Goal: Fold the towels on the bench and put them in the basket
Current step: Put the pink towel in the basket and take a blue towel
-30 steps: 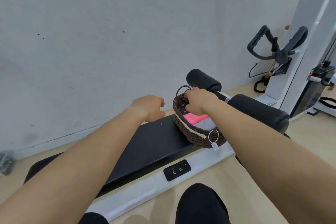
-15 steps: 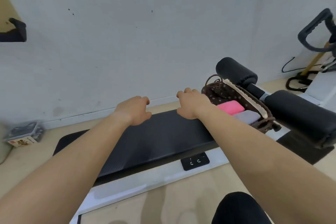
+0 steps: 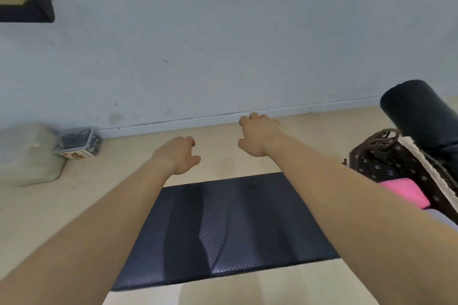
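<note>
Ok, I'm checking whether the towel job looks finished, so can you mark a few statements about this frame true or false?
1. Both the left hand and the right hand hold nothing. True.
2. The pink towel lies on the bench pad. False: it lies in the basket, right of the bench pad.
3. The right hand grips the basket. False: it is apart from the basket, to its left in the picture.
4. A black foam roller sits behind the basket. True.
</note>
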Demonstrator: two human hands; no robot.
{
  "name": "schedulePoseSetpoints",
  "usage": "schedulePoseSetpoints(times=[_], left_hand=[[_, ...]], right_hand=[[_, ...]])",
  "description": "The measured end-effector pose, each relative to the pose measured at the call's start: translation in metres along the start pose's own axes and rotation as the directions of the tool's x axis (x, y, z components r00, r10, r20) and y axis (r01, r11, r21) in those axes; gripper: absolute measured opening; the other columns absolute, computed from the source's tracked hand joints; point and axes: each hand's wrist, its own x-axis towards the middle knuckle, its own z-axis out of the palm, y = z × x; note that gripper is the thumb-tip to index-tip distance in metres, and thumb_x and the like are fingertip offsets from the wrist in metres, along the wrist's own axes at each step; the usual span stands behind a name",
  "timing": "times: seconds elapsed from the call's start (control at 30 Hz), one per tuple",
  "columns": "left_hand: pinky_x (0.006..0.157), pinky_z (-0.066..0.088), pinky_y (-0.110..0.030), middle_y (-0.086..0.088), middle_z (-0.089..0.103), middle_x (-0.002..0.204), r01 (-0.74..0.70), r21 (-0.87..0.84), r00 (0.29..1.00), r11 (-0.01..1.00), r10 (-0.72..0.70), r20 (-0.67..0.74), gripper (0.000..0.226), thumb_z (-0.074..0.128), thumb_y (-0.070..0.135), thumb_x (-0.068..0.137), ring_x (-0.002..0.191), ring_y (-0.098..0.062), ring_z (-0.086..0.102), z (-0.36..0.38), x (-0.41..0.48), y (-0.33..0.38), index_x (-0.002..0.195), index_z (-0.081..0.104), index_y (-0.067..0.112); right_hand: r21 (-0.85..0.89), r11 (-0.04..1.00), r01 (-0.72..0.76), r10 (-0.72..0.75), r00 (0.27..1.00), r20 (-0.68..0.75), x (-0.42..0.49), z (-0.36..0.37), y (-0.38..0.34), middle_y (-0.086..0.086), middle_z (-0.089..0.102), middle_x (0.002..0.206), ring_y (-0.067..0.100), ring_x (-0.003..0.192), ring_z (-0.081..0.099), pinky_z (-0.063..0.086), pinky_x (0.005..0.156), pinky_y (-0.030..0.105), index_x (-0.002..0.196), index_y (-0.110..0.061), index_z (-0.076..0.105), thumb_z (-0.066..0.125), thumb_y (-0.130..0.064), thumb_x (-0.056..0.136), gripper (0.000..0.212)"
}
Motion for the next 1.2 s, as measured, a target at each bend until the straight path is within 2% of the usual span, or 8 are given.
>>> schedulePoseSetpoints(times=[0.13, 0.33, 0.53, 0.67, 0.8, 1.0, 1.2], left_hand=[[0.097, 0.044, -0.037, -0.005, 0.045, 0.143, 0.031, -0.012, 0.996, 0.999, -0.03, 0.082, 0.056, 0.053, 0.043, 0.096, 0.126, -0.025, 0.05, -0.078, -0.053, -0.005, 0.146, 0.041, 0.02], [0.1, 0.043, -0.036, -0.002, 0.047, 0.141, 0.089, -0.162, 0.994, 0.983, -0.077, 0.08, 0.052, 0.052, 0.043, 0.097, 0.124, -0.023, 0.051, -0.218, -0.17, -0.005, 0.143, 0.044, 0.022], [0.101, 0.045, -0.038, -0.001, 0.046, 0.143, 0.214, -0.26, 0.977, 0.942, -0.209, 0.044, 0.053, 0.053, 0.045, 0.096, 0.121, -0.02, 0.054, -0.298, -0.302, -0.042, 0.143, 0.043, 0.023], [0.102, 0.044, -0.037, -0.002, 0.045, 0.146, 0.32, -0.338, 0.939, 0.885, -0.345, -0.013, 0.054, 0.055, 0.044, 0.096, 0.122, -0.02, 0.054, -0.33, -0.385, -0.092, 0.143, 0.044, 0.021], [0.103, 0.043, -0.039, -0.002, 0.046, 0.143, 0.439, -0.374, 0.866, 0.817, -0.496, -0.066, 0.054, 0.055, 0.045, 0.095, 0.126, -0.022, 0.05, -0.343, -0.464, -0.158, 0.142, 0.044, 0.023], [0.1, 0.044, -0.036, -0.004, 0.049, 0.141, 0.586, -0.457, 0.728, 0.669, -0.683, -0.068, 0.055, 0.056, 0.047, 0.094, 0.122, -0.024, 0.054, -0.33, -0.566, -0.271, 0.141, 0.045, 0.021], [0.098, 0.046, -0.036, -0.007, 0.05, 0.14, 0.659, -0.533, 0.598, 0.531, -0.799, -0.056, 0.054, 0.056, 0.044, 0.095, 0.123, -0.026, 0.052, -0.318, -0.648, -0.396, 0.142, 0.046, 0.019]], right_hand=[[0.029, 1.0, 0.004, -0.006, 0.996, 0.086, -0.034, -0.082, -0.014, 0.008, 0.044, 0.139, 0.03, 0.127, 0.044, 0.041, 0.097, 0.044, 0.143, -0.015, 0.04, 0.046, -0.03, 0.094, 0.051], [0.086, 0.996, -0.013, -0.001, 0.988, 0.156, -0.116, -0.23, -0.042, 0.008, 0.043, 0.143, 0.03, 0.129, 0.042, 0.041, 0.099, 0.044, 0.145, -0.016, 0.039, 0.047, -0.031, 0.093, 0.055], [0.03, 0.988, 0.154, -0.156, 0.976, 0.149, -0.18, -0.332, -0.105, 0.008, 0.042, 0.143, 0.03, 0.128, 0.044, 0.044, 0.099, 0.043, 0.147, -0.015, 0.037, 0.046, -0.034, 0.095, 0.056], [0.012, 0.949, 0.315, -0.314, 0.942, 0.117, -0.205, -0.377, -0.188, 0.01, 0.041, 0.143, 0.031, 0.128, 0.043, 0.044, 0.1, 0.044, 0.148, -0.016, 0.035, 0.047, -0.036, 0.097, 0.056], [0.017, 0.869, 0.495, -0.494, 0.865, 0.089, -0.229, -0.4, -0.293, 0.011, 0.043, 0.141, 0.031, 0.126, 0.045, 0.044, 0.099, 0.045, 0.146, -0.015, 0.037, 0.05, -0.035, 0.096, 0.055], [-0.039, 0.736, 0.676, -0.669, 0.734, 0.115, -0.258, -0.394, -0.451, 0.011, 0.046, 0.134, 0.032, 0.12, 0.049, 0.046, 0.094, 0.043, 0.136, -0.016, 0.046, 0.05, -0.038, 0.095, 0.047], [-0.056, 0.613, 0.788, -0.772, 0.613, 0.167, -0.28, -0.373, -0.617, 0.012, 0.04, 0.146, 0.033, 0.13, 0.044, 0.043, 0.103, 0.046, 0.146, -0.013, 0.039, 0.052, -0.039, 0.095, 0.058]])
